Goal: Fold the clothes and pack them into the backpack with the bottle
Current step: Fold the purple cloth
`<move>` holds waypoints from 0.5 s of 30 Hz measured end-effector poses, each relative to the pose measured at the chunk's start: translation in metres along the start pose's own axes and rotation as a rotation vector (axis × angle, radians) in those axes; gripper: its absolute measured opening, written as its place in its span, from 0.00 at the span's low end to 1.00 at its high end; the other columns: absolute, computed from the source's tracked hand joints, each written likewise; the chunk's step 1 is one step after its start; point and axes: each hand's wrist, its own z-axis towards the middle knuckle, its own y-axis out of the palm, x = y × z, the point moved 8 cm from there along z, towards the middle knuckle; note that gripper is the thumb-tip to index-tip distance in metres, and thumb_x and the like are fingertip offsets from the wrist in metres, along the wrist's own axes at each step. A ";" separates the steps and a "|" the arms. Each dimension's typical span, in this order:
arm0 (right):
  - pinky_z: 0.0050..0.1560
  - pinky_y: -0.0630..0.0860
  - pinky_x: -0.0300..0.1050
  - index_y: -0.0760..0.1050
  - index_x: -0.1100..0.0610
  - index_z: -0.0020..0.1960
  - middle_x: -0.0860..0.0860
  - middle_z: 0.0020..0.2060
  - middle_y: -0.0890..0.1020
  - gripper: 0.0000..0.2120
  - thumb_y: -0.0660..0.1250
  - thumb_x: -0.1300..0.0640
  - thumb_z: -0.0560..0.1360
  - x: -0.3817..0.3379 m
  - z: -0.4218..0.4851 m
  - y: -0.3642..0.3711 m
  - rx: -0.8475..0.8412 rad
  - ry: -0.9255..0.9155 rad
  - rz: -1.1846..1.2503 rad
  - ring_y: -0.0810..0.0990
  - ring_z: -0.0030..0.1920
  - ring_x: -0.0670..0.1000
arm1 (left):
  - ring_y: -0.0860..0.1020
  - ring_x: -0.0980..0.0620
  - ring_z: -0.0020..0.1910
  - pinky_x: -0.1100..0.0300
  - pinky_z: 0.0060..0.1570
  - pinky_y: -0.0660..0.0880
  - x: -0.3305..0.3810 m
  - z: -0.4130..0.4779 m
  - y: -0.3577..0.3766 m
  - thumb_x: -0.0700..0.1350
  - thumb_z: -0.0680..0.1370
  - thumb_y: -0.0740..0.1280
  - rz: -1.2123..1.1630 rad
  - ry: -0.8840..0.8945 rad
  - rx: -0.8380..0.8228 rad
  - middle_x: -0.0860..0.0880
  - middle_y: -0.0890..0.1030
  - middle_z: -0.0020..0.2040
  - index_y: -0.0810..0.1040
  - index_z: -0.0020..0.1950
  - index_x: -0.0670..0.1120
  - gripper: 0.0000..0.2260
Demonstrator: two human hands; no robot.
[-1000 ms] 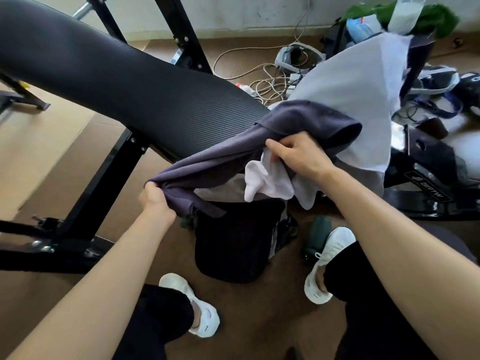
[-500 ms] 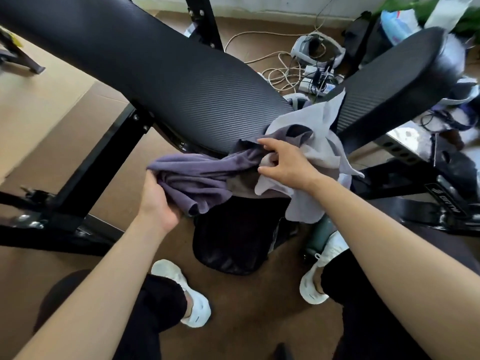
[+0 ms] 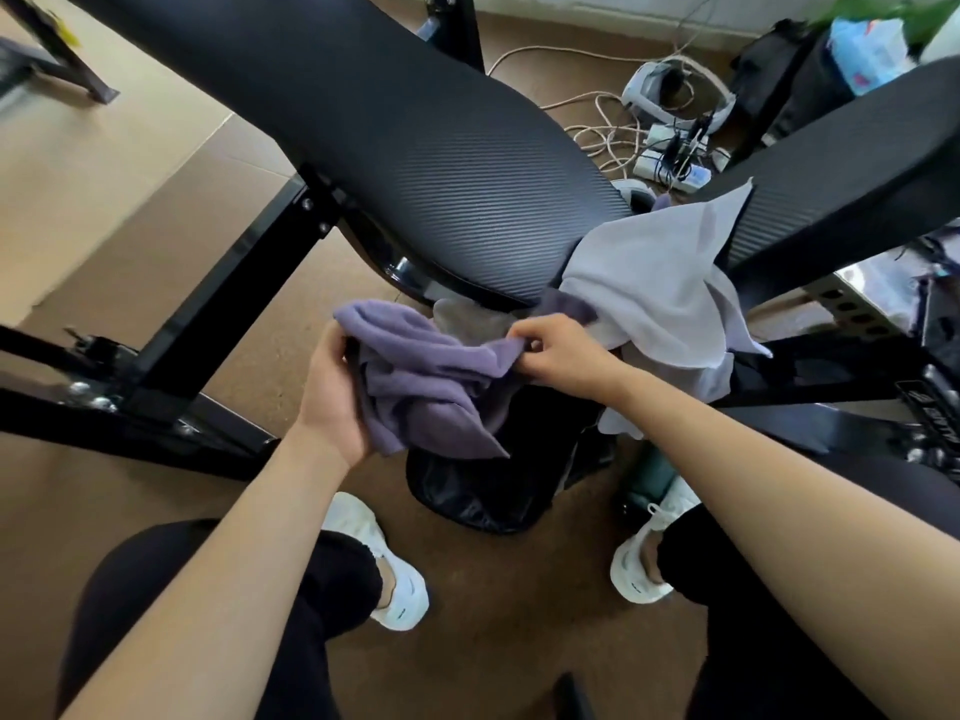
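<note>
A bunched purple garment (image 3: 426,387) hangs just above the open black backpack (image 3: 493,485) on the floor between my feet. My left hand (image 3: 332,397) cups its left side, thumb on top. My right hand (image 3: 561,350) pinches its upper right edge. A pale lilac garment (image 3: 654,283) drapes off the bench edge behind my right hand, partly over the backpack. A dark green bottle (image 3: 649,475) stands on the floor right of the backpack, beside my right shoe.
A black padded bench (image 3: 415,148) on a black metal frame (image 3: 234,314) crosses above the backpack; a second pad (image 3: 841,184) rises at right. Cables and a power strip (image 3: 670,158) lie behind. Bags and clutter fill the back right corner.
Both hands have drawn the purple garment off the bench and down over the backpack, bunching it smaller. The pale garment has slipped lower off the right pad.
</note>
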 end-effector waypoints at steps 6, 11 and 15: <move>0.41 0.74 0.45 0.83 0.61 0.47 0.52 0.38 0.81 0.12 0.63 0.56 0.76 -0.029 -0.020 0.003 0.000 0.151 0.579 0.77 0.40 0.48 | 0.84 0.42 0.56 0.48 0.58 0.79 -0.026 0.011 -0.028 0.55 0.82 0.63 0.169 -0.122 0.101 0.41 0.85 0.57 0.83 0.62 0.45 0.18; 0.60 0.77 0.51 0.85 0.55 0.46 0.55 0.46 0.86 0.10 0.68 0.51 0.74 -0.040 -0.047 0.017 -0.068 0.284 0.743 0.82 0.51 0.53 | 0.80 0.49 0.46 0.66 0.37 0.76 -0.017 -0.002 -0.034 0.41 0.83 0.63 0.469 0.004 0.181 0.47 0.82 0.46 0.81 0.53 0.45 0.06; 0.64 0.78 0.55 0.85 0.57 0.52 0.58 0.50 0.87 0.17 0.69 0.45 0.76 -0.044 -0.074 0.029 -0.031 0.441 0.826 0.85 0.55 0.57 | 0.75 0.49 0.63 0.58 0.60 0.73 -0.014 -0.022 -0.032 0.44 0.79 0.71 0.786 0.107 0.150 0.48 0.76 0.66 0.75 0.67 0.48 0.17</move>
